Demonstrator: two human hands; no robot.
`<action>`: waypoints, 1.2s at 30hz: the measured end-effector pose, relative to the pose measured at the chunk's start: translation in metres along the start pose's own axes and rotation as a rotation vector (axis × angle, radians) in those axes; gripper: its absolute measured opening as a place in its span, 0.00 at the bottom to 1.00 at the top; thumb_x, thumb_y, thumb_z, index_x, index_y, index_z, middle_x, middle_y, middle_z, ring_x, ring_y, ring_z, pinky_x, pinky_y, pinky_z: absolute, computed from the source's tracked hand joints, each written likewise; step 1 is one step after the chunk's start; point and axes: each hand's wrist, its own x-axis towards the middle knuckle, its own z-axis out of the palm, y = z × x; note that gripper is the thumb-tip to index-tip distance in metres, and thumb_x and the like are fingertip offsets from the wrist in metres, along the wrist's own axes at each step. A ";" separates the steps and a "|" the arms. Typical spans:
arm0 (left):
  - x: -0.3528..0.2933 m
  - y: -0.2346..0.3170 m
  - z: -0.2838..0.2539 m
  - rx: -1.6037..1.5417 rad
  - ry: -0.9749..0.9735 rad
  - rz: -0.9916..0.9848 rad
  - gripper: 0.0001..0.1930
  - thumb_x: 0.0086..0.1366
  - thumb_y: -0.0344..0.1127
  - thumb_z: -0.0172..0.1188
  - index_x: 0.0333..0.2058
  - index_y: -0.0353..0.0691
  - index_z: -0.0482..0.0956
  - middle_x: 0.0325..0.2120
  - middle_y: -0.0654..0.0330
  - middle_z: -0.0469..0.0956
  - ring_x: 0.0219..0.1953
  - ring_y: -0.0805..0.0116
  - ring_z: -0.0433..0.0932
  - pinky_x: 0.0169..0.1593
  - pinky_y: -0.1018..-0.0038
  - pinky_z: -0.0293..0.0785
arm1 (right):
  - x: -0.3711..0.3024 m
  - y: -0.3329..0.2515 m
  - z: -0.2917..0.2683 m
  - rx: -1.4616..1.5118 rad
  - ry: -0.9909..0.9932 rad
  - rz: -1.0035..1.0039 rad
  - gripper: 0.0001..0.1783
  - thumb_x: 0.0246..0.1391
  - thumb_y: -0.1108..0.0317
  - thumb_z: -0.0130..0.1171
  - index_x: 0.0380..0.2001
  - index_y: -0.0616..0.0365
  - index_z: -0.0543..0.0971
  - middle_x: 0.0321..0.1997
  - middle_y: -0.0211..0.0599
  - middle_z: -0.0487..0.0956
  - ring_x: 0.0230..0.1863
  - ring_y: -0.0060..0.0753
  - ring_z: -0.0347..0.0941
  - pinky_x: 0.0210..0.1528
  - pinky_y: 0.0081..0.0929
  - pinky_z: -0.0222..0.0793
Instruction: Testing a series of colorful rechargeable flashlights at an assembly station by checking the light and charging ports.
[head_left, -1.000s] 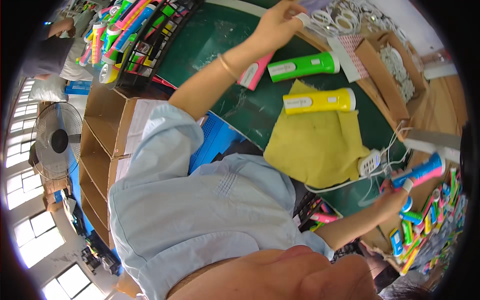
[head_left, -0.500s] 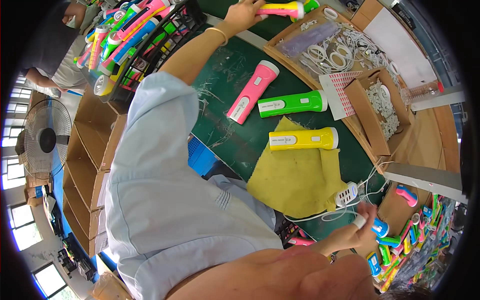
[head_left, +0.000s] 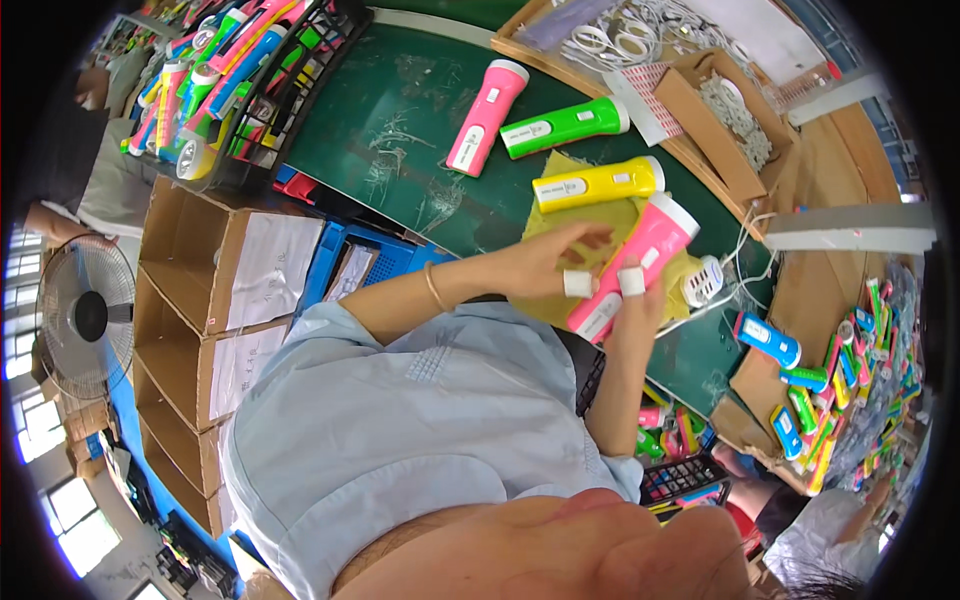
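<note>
A pink flashlight point(head_left: 655, 247) slants over the yellow cloth point(head_left: 545, 292), its wide head at the upper right. My right hand point(head_left: 636, 305) is wrapped round its body from below, the thumb with white tape lying across it. Beside the flashlight, my left hand point(head_left: 555, 262) has its fingers stretched apart; its taped thumb is close to the flashlight's edge, and I cannot tell whether they touch. Just beyond lies a yellow flashlight point(head_left: 598, 184), partly on the cloth. Farther off, a green flashlight point(head_left: 565, 127) and another pink flashlight point(head_left: 488, 117) rest on the green tabletop point(head_left: 350, 130).
At the far left stands a black crate point(head_left: 262, 120) heaped with flashlights. Cardboard compartments point(head_left: 225, 270) stand left of me, near a fan point(head_left: 90, 302). A white power strip point(head_left: 703, 282) with cables sits right of the cloth. A box of small white parts point(head_left: 728, 130) is at far right.
My left hand has come back from the far edge to the cloth. My right hand has left the cables by the power strip and now grips a pink flashlight. The view has shifted.
</note>
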 end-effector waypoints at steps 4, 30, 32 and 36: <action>0.014 0.021 0.016 -0.271 -0.143 -0.076 0.44 0.50 0.39 0.65 0.60 0.36 0.47 0.54 0.53 0.59 0.57 0.66 0.60 0.57 0.72 0.58 | -0.001 0.037 -0.023 0.099 -0.060 -0.266 0.33 0.46 0.53 0.62 0.49 0.62 0.64 0.41 0.34 0.73 0.42 0.29 0.71 0.44 0.28 0.69; 0.071 0.279 -0.071 1.573 0.572 0.870 0.17 0.44 0.33 0.63 0.34 0.38 0.69 0.25 0.56 0.71 0.32 0.57 0.72 0.35 0.66 0.68 | 0.017 -0.022 -0.048 -0.125 0.084 -0.438 0.16 0.55 0.73 0.49 0.46 0.70 0.71 0.39 0.43 0.74 0.35 0.26 0.72 0.34 0.19 0.69; 0.079 0.263 -0.068 1.183 0.371 0.325 0.25 0.46 0.39 0.65 0.39 0.34 0.65 0.33 0.45 0.71 0.39 0.48 0.71 0.41 0.60 0.67 | 0.015 -0.017 -0.052 -0.091 0.103 -0.405 0.16 0.55 0.73 0.50 0.46 0.69 0.71 0.38 0.40 0.74 0.31 0.22 0.70 0.26 0.14 0.64; 0.058 0.141 -0.051 -0.087 -0.127 0.052 0.22 0.49 0.31 0.61 0.43 0.35 0.66 0.32 0.57 0.75 0.31 0.68 0.77 0.35 0.74 0.74 | 0.005 -0.014 -0.034 -0.044 0.016 -0.311 0.15 0.55 0.72 0.50 0.45 0.68 0.71 0.33 0.33 0.73 0.24 0.14 0.65 0.18 0.09 0.53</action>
